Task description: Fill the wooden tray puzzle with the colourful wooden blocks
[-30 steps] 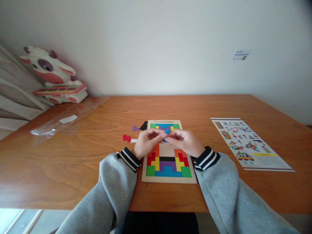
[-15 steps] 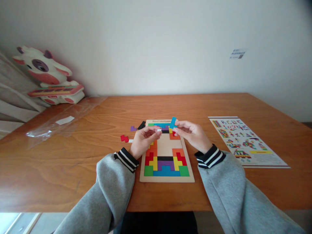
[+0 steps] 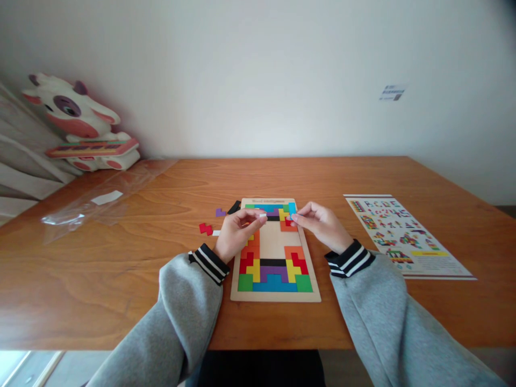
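Flanking puzzle board: loose red piece, pattern sheet

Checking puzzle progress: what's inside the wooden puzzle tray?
The wooden puzzle tray holds coloured blocks round a bare middle; the left hand and right hand cover parts.
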`<state>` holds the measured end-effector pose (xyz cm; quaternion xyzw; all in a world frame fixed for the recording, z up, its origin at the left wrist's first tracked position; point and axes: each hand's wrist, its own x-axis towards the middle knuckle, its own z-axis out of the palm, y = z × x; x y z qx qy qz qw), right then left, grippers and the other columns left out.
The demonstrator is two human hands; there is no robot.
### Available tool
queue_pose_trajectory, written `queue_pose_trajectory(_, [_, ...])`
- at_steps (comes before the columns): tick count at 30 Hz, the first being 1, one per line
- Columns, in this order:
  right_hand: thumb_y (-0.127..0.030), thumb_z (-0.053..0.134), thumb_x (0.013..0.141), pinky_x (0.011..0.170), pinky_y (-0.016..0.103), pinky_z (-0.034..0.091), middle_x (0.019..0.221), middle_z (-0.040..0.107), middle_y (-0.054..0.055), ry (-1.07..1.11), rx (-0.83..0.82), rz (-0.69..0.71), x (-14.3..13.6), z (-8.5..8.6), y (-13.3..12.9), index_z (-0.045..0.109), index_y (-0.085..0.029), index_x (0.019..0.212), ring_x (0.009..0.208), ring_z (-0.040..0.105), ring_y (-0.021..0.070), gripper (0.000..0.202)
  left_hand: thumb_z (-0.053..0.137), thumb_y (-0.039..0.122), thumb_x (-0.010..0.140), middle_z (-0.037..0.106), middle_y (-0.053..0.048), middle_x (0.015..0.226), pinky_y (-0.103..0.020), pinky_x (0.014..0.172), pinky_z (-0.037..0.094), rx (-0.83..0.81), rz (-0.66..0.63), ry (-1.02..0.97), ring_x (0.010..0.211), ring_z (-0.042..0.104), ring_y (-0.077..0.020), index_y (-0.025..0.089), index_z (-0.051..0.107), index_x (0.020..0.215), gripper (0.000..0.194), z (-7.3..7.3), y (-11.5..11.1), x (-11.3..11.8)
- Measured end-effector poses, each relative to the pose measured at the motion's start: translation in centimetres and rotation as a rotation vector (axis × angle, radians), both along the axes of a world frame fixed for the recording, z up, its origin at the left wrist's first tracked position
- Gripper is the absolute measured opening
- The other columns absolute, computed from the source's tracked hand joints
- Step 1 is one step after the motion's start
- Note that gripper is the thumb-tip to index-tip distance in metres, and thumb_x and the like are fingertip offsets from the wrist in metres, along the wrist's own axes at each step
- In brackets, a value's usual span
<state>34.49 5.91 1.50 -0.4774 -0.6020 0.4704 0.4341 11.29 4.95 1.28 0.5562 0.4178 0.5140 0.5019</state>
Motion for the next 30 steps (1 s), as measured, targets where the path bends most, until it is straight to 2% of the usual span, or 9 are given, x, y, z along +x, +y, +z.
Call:
queue_pose_trajectory(4, [-0.055,0.077,0.071,0.067,0.032,0.056,0.084,0.074,0.005,0.006,0.014,0.007,0.0,0.1,0.1,0.06,-0.02,0.091,0.07,0.069,0.0171,0.044,0.081,0.045,0.071,0.073,-0.005,0.091,-0.029,0.077,0.054,-0.007,-0.007,-0.003,0.081,0.066,-0.0153,0.016,0.07,0.087,0.035,0.0,0.0,0.0])
queue_pose_trajectory(8, [-0.053,0.072,0.076,0.076,0.035,0.056,0.093,0.075,0.006,-0.077,0.087,0.026,0.1,0.2,0.2,0.07,-0.02,0.096,0.082,0.069,0.0195,0.039,0.081,0.044,0.071,0.073,-0.004,0.09,-0.027,0.076,0.053,-0.007,-0.013,0.003,0.08,0.066,-0.0138,0.017,0.071,0.087,0.033,-0.2,0.1,-0.1])
queue_pose_trajectory(12, [-0.055,0.068,0.081,0.081,0.037,0.056,0.09,0.075,0.005,-0.159,0.142,0.04,0.3,0.3,0.2,0.074,-0.021,0.091,0.085,0.068,0.0211,0.036,0.08,0.046,0.071,0.073,-0.005,0.09,-0.027,0.075,0.053,-0.011,-0.012,0.03,0.08,0.066,-0.0151,0.016,0.071,0.088,0.035,-0.2,0.0,-0.1])
queue_pose_trajectory(16, [-0.057,0.068,0.08,0.083,0.037,0.056,0.095,0.076,0.006,-0.123,0.116,0.026,0.4,0.4,0.1,0.075,-0.021,0.094,0.09,0.069,0.0226,0.039,0.08,0.047,0.071,0.073,-0.006,0.092,-0.028,0.076,0.054,-0.013,-0.006,0.042,0.081,0.067,-0.0162,0.017,0.071,0.087,0.036,-0.1,-0.1,-0.1])
queue_pose_trajectory(20, [-0.057,0.07,0.078,0.081,0.038,0.058,0.096,0.076,0.007,-0.09,0.082,-0.016,0.4,0.3,0.2,0.075,-0.02,0.1,0.087,0.07,0.0224,0.043,0.08,0.046,0.071,0.074,-0.006,0.094,-0.028,0.076,0.054,-0.014,-0.003,0.035,0.082,0.067,-0.016,0.017,0.071,0.086,0.034,-0.1,0.0,-0.1])
queue_pose_trajectory(23, [-0.053,0.068,0.081,0.079,0.038,0.057,0.094,0.074,0.008,-0.205,0.235,-0.044,0.4,0.5,0.0,0.076,-0.021,0.096,0.085,0.069,0.022,0.036,0.08,0.045,0.072,0.074,-0.006,0.095,-0.028,0.078,0.054,-0.007,-0.002,0.033,0.084,0.067,-0.0163,0.016,0.071,0.087,0.034,-0.2,0.0,-0.2])
queue_pose_trajectory(25, [-0.048,0.066,0.084,0.079,0.039,0.056,0.093,0.073,0.008,-0.34,0.388,-0.002,0.4,0.8,-0.3,0.077,-0.023,0.092,0.084,0.068,0.0214,0.028,0.081,0.045,0.071,0.074,-0.006,0.094,-0.029,0.078,0.054,-0.007,-0.002,0.034,0.084,0.067,-0.0167,0.016,0.071,0.087,0.034,-0.1,0.0,-0.2])
queue_pose_trajectory(28, [-0.037,0.063,0.088,0.085,0.041,0.054,0.095,0.074,0.006,-0.495,0.565,0.171,0.6,0.9,-0.9,0.078,-0.027,0.091,0.087,0.068,0.0212,0.018,0.081,0.046,0.07,0.074,-0.006,0.091,-0.029,0.077,0.053,-0.012,0.004,0.036,0.083,0.067,-0.0169,0.017,0.071,0.087,0.035,0.0,-0.1,-0.1])
queue_pose_trajectory(30, [-0.033,0.061,0.09,0.086,0.041,0.054,0.097,0.075,0.005,-0.538,0.613,0.283,0.8,0.8,-1.4,0.078,-0.029,0.094,0.089,0.068,0.021,0.018,0.082,0.046,0.069,0.074,-0.005,0.09,-0.028,0.076,0.053,-0.017,0.005,0.031,0.082,0.067,-0.0166,0.017,0.071,0.086,0.035,0.0,-0.1,-0.1])
